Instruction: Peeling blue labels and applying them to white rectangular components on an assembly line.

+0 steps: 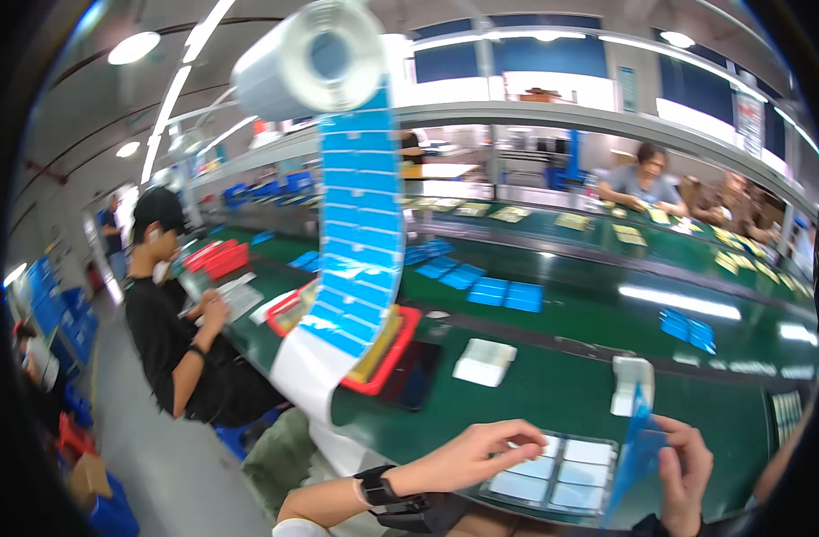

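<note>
My left hand (492, 455), with a dark watch on its wrist, hovers over the upper left of a flat clear-edged tray (552, 436) of white and pale blue rectangular pieces. Its fingers are loosely bent, thumb a little apart, and nothing shows between them. At the tray's right side my right hand (684, 461) pinches a thin blue film sheet (626, 465) between thumb and fingers. The sheet stands on edge, tilted and blurred, over the tray's right border. Just beyond it lies a white stack (633, 385) of sheets.
A large roll (330, 55) hangs ahead, its strip of blue labels (360, 206) trailing to the bench. Beyond are a red bin (405, 336), a dark phone-like slab (414, 376), another white stack (483, 362) and blue sheets (506, 294) on the green belt. A co-worker in black (172, 331) sits left.
</note>
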Demonstrator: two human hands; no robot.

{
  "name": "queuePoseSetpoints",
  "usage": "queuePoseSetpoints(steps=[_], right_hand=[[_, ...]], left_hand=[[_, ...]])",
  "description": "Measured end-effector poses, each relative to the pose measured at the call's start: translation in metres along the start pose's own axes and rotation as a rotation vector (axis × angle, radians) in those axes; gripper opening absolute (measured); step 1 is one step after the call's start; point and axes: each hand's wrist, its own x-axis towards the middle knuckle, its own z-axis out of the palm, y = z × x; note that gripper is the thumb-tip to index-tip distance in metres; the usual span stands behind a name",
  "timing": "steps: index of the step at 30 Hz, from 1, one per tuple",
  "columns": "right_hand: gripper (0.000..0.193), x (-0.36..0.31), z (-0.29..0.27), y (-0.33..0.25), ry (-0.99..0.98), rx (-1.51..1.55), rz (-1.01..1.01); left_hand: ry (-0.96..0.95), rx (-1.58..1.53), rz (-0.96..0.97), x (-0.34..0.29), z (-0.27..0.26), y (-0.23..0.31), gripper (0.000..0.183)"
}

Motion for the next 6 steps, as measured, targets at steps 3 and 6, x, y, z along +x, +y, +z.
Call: queuePoseSetpoints(steps=[3,6], right_hand=[[0.007,-0.001,0.019,0.012,-0.079,-0.299,-0.223],[0.011,-0.018,0.016,0.034,-0.153,-0.611,-0.354]], left_hand=[[-0.1,-0.138,0.011,0.047,0.022,0.005,0.031],[-0.129,-0.159,-0.007,0.086,0.041,0.007,0.042]])
